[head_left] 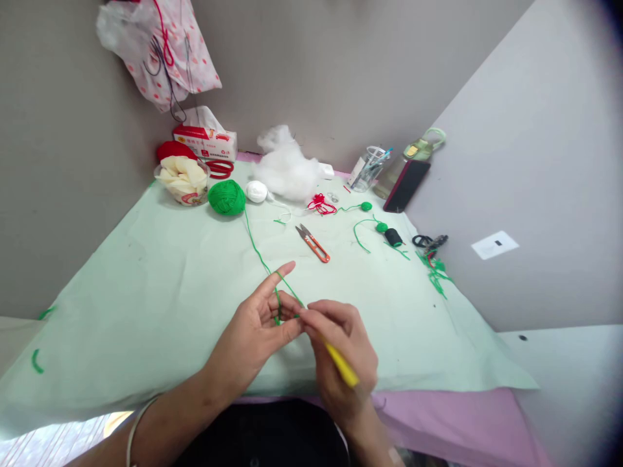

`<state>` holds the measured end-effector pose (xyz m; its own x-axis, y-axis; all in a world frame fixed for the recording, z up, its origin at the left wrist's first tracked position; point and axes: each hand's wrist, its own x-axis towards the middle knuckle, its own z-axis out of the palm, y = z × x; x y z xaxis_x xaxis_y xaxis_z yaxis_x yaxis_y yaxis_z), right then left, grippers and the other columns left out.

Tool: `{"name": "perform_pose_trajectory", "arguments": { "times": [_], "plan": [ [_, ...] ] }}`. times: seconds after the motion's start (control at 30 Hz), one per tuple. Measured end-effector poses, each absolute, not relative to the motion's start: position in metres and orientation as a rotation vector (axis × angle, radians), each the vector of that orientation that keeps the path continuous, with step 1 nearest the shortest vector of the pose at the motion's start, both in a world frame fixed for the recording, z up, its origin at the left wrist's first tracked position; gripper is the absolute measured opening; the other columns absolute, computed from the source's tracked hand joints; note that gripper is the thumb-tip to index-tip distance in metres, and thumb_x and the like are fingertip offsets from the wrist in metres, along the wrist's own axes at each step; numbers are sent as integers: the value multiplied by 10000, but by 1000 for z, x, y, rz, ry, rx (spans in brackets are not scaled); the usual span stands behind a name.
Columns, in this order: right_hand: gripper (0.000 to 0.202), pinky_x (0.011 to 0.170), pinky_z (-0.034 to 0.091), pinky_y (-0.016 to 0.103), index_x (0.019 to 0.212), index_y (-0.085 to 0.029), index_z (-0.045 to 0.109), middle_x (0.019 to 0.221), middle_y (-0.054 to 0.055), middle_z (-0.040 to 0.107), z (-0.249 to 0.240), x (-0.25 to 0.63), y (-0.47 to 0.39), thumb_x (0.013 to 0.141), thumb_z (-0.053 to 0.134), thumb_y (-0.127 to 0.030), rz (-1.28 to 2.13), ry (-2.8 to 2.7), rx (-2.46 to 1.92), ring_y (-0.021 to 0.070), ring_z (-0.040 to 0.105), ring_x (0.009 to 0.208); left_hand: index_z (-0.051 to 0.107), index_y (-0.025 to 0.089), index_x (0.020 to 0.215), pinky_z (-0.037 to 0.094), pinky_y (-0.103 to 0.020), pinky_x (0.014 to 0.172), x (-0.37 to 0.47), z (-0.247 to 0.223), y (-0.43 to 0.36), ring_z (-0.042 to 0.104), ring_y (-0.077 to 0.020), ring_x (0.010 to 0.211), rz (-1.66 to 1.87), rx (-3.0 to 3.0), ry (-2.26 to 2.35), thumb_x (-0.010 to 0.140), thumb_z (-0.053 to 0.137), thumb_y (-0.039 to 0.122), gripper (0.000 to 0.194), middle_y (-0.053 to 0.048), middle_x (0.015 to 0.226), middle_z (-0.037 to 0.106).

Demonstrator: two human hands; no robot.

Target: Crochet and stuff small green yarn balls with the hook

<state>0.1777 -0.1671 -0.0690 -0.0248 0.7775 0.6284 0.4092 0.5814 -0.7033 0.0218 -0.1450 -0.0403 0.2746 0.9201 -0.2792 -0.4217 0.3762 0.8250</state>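
Note:
My left hand (pixel 265 314) has green yarn (pixel 259 254) running over its raised index finger and down through its other fingers. Its thumb and middle finger pinch at the fingertips of my right hand (pixel 343 344). A crochet hook (pixel 342 364) with a yellow handle lies in my right hand, its tip hidden between the fingers. Whatever small stitches the fingertips hold are mostly covered. From there the strand leads back to a green yarn ball (pixel 226 197) at the back left. Thread snips (pixel 313 244) with orange handles lie just beyond my hands.
Behind are a white yarn ball (pixel 256 191), fluffy stuffing (pixel 285 168), red yarn (pixel 322 204), a tissue box (pixel 207 143) and a tub (pixel 182 181). A phone (pixel 407 187) leans on a bottle (pixel 418 150) near a clear cup (pixel 368 170). Green scraps (pixel 438 275) lie at the right edge.

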Motion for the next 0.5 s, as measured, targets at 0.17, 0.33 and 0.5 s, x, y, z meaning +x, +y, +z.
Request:
{"name": "perform_pose_trajectory", "arguments": {
  "times": [0.17,0.33,0.5],
  "plan": [
    [369,722,592,372,1208,-304,750,1028,80,723,-72,180,-169,949,615,-80,313,-1557,-1002,225,695,913,645,171,1364,449,-277,850,26,-43,-146,583,-126,838,890,383,695,814,842,269,592,-15,909,673],
    [227,665,535,341,1016,-264,758,826,30,695,-54,181,-163,1025,544,-191,775,-1187,-896,169,637,719,723,216,1274,428,-259,813,21,-38,-142,553,-113,799,958,453,736,812,847,264,481,16,832,641],
    [187,734,557,312,999,-261,781,933,45,737,-59,176,-160,1002,604,-199,853,-1241,-933,176,674,869,770,277,1188,433,-290,900,23,-39,-145,604,-145,865,972,656,829,782,870,279,419,22,823,679]
  ]
}}
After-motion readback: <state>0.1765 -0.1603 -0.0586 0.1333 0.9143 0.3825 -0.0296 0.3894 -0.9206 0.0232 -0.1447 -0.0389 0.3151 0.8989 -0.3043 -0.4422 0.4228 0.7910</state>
